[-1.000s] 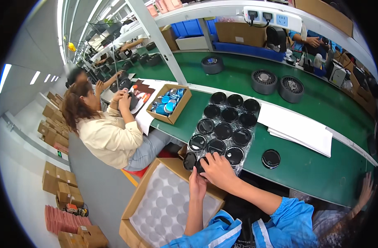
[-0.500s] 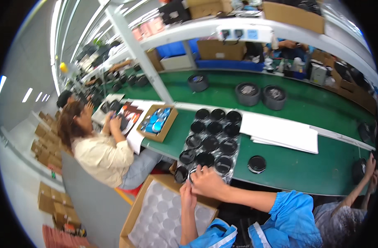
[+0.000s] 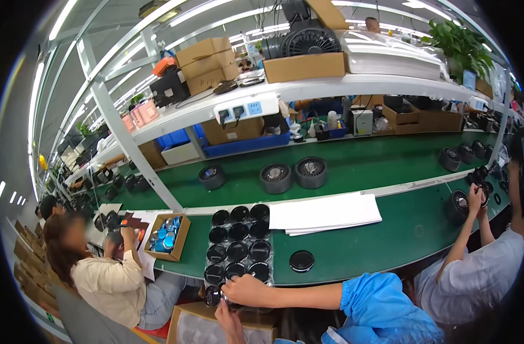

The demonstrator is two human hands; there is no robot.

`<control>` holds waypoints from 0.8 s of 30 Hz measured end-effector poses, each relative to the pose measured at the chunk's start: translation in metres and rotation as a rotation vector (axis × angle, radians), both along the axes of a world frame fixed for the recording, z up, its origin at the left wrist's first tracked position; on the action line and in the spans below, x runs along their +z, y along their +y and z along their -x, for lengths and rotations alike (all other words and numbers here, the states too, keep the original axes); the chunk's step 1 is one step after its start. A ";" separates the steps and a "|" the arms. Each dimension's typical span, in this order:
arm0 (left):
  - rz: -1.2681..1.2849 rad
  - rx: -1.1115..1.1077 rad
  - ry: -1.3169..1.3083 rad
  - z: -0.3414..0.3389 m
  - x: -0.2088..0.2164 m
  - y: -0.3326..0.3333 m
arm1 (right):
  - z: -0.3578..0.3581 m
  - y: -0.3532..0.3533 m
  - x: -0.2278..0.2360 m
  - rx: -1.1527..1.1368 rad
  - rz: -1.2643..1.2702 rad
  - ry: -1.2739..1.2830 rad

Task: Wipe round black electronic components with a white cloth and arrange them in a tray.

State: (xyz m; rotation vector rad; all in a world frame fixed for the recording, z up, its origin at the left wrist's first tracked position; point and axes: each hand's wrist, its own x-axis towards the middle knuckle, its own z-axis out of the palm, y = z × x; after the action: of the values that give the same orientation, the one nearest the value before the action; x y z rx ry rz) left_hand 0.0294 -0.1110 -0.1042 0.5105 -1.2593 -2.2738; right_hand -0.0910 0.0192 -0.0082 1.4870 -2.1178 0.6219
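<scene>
Currently handling near-row caps (image 3: 212,296).
Right hand (image 3: 243,290) curled, left hand (image 3: 230,323) just below; can't tell if they pinch one. Next move calls for sparing neighbours.

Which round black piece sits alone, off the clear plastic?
The lone piece on the green bench, on the near side of the white sheets; the other pieces are bunched on the clear plastic.

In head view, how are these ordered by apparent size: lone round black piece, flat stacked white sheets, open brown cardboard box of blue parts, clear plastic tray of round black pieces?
1. Clear plastic tray, partly hidden
2. Stacked white sheets
3. Brown cardboard box
4. Lone black piece
</scene>
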 end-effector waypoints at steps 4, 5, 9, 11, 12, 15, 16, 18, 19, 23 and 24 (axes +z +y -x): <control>0.014 -0.046 0.006 0.000 -0.041 -0.025 | 0.009 0.011 0.032 0.041 -0.222 -0.235; 0.011 -0.059 0.000 0.000 -0.041 -0.025 | 0.014 0.020 0.038 0.027 -0.225 -0.225; 0.006 -0.093 -0.030 -0.004 -0.043 -0.024 | 0.039 0.064 0.052 -0.058 -0.080 -0.526; 0.006 -0.116 -0.049 -0.005 -0.042 -0.025 | 0.050 0.100 0.042 0.055 0.397 -0.868; 0.002 -0.122 -0.064 -0.007 -0.042 -0.025 | 0.045 0.121 0.053 0.017 0.451 -1.004; 0.001 -0.148 -0.139 -0.011 -0.043 -0.026 | 0.028 0.187 0.064 -0.100 0.579 -1.259; 0.004 -0.159 -0.178 -0.010 -0.042 -0.025 | 0.023 0.210 0.059 -0.146 0.637 -1.291; 0.006 -0.170 -0.285 -0.010 -0.040 -0.025 | 0.011 0.250 0.042 -0.255 0.727 -1.323; 0.045 -0.139 -0.311 -0.015 -0.032 -0.023 | 0.004 0.269 0.031 -0.318 0.766 -1.317; 0.128 0.115 -0.447 -0.002 0.003 -0.019 | -0.018 0.326 0.012 -0.580 0.894 -1.426; 0.083 0.233 -0.432 -0.001 0.008 -0.018 | -0.023 0.334 0.003 -0.647 0.836 -1.315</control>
State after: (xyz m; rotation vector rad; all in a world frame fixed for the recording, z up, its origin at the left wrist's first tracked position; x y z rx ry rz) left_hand 0.0302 -0.1292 -0.0962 1.1000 -1.3988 -1.9683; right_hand -0.0680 0.3533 -0.0051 -0.2575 -2.3124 2.1880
